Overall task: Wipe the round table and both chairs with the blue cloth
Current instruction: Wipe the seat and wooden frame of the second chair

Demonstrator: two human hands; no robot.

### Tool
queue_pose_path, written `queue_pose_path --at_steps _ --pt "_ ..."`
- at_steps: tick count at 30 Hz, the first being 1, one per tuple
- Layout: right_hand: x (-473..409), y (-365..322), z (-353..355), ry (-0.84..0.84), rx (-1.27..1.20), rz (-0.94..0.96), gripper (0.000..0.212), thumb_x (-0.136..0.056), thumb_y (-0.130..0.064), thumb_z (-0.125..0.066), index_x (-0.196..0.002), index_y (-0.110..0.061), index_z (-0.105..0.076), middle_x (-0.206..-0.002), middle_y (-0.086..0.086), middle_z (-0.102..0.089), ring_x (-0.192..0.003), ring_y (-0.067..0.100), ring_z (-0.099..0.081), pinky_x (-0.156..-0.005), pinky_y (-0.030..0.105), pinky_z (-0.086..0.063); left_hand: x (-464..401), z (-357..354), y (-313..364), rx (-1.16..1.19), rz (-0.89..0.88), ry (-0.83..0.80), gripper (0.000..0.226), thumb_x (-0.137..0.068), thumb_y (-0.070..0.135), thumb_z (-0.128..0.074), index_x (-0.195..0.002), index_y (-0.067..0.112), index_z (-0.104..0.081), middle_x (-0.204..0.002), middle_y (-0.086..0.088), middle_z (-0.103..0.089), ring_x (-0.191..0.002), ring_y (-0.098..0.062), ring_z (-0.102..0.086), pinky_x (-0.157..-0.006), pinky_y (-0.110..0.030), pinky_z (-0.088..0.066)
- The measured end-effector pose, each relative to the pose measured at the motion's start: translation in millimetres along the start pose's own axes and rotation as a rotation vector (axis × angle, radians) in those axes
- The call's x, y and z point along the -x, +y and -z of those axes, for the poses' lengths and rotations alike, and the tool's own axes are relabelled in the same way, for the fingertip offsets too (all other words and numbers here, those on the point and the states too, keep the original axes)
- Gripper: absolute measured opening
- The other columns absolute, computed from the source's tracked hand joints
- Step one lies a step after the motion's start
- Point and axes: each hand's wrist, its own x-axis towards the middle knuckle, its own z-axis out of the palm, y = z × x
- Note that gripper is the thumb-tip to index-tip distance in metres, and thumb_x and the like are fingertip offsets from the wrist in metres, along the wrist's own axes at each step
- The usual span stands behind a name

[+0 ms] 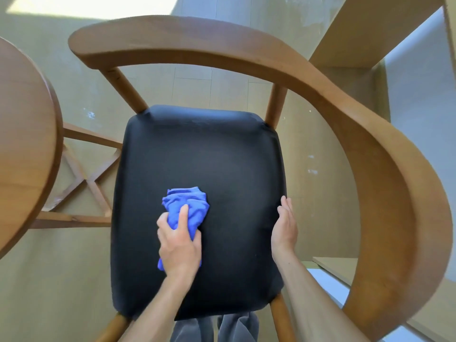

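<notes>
Beige floor below; my left hand [179, 245] grips the crumpled blue cloth [185, 206] on the black padded chair seat [204, 159], unwiped length ahead, right hand [285, 224] flat, steadying the seat's edge.

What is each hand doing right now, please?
Left hand: grips the blue cloth on the black seat.
Right hand: open, fingers straight against the seat's right edge.

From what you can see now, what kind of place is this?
Probably a dining corner in a home or a café: a wooden armchair with a black padded seat stands beside a round wooden table on a plain floor.
</notes>
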Motion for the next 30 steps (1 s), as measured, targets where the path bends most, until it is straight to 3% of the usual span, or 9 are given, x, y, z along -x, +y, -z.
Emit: queue_pose_path --at_steps 4,6,8,11,14,18,22,27,30 --pt "0 -2 6 -0.025 -0.144 -0.015 0.035 -0.099 -0.029 -0.041 -0.13 -0.03 -0.057 -0.145 -0.012 -0.046 -0.135 0.007 -0.039 -0.117 0.033 -0.024 59 -52 71 0.089 -0.118 -0.194 0.07 -0.059 0.018 -0.08 -0.119 0.033 -0.048 -0.122 -0.005 -0.035 -0.083 -0.031 -0.059 -0.048 -0.033 -0.046" --pt "-7 0 18 -0.046 -0.184 -0.153 0.028 -0.086 -0.043 -0.053 -0.1 -0.028 -0.072 -0.12 -0.006 -0.068 -0.113 0.014 -0.06 -0.106 0.036 -0.041 82 -75 99 0.043 -0.254 -0.322 0.075 -0.053 0.024 -0.083 -0.119 0.033 -0.048 -0.12 -0.007 -0.041 -0.077 -0.025 -0.059 -0.045 -0.031 -0.048" --pt "-14 0 22 -0.04 -0.269 -0.263 0.032 -0.078 -0.046 -0.057 -0.083 -0.018 -0.072 -0.097 0.001 -0.073 -0.09 0.021 -0.067 -0.089 0.037 -0.05 87 -87 110 -0.015 -0.317 -0.385 0.078 -0.05 0.022 -0.083 -0.12 0.029 -0.05 -0.119 -0.011 -0.046 -0.072 -0.022 -0.057 -0.046 -0.029 -0.046" --pt "-7 -2 17 0.011 -0.075 -0.12 0.034 -0.094 -0.03 -0.044 -0.12 -0.023 -0.065 -0.131 -0.008 -0.06 -0.122 0.013 -0.054 -0.107 0.035 -0.039 78 -81 94 -0.107 -0.438 -0.361 0.068 -0.054 0.017 -0.079 -0.115 0.027 -0.051 -0.11 -0.011 -0.055 -0.065 -0.022 -0.051 -0.045 -0.027 -0.042" --pt "3 2 11 0.009 0.053 0.006 0.043 -0.098 -0.023 -0.039 -0.14 -0.023 -0.048 -0.15 -0.01 -0.04 -0.138 0.01 -0.035 -0.11 0.029 -0.026 60 -61 71 -0.206 -0.52 -0.368 0.066 -0.054 0.017 -0.079 -0.113 0.029 -0.051 -0.106 -0.01 -0.056 -0.062 -0.022 -0.048 -0.043 -0.028 -0.04" --pt "4 3 7 0.001 0.172 0.045 0.047 -0.1 -0.025 -0.039 -0.147 -0.02 -0.038 -0.156 -0.004 -0.031 -0.143 0.013 -0.027 -0.115 0.032 -0.021 33 -23 17 -0.197 -0.489 -0.296 0.074 -0.051 0.015 -0.081 -0.116 0.029 -0.048 -0.113 -0.01 -0.044 -0.069 -0.026 -0.053 -0.046 -0.032 -0.049" --pt "22 11 -5 -0.033 0.512 0.148 0.062 -0.099 -0.036 -0.042 -0.154 -0.022 -0.016 -0.162 0.003 -0.008 -0.148 0.022 -0.011 -0.119 0.039 -0.015 9 19 -36 -0.209 -0.446 -0.215 0.078 -0.051 0.016 -0.086 -0.118 0.028 -0.048 -0.116 -0.009 -0.04 -0.076 -0.032 -0.061 -0.045 -0.033 -0.05" --pt "47 22 -22 -0.006 0.81 0.211 0.073 -0.096 -0.045 -0.044 -0.155 -0.026 -0.004 -0.162 0.011 0.007 -0.148 0.032 0.002 -0.119 0.045 -0.011 -9 60 -96 -0.204 -0.146 -0.151 0.064 -0.07 0.014 -0.079 -0.127 0.026 -0.052 -0.126 -0.009 -0.036 -0.101 -0.037 -0.055 -0.061 -0.041 -0.048" --pt "61 25 -29 -0.035 0.936 0.24 0.072 -0.097 -0.047 -0.04 -0.154 -0.027 -0.003 -0.161 0.013 0.01 -0.147 0.037 0.006 -0.118 0.052 -0.011 -9 67 -103 -0.198 -0.043 -0.142 0.057 -0.077 0.016 -0.073 -0.13 0.025 -0.053 -0.128 -0.007 -0.035 -0.104 -0.035 -0.051 -0.066 -0.04 -0.042"
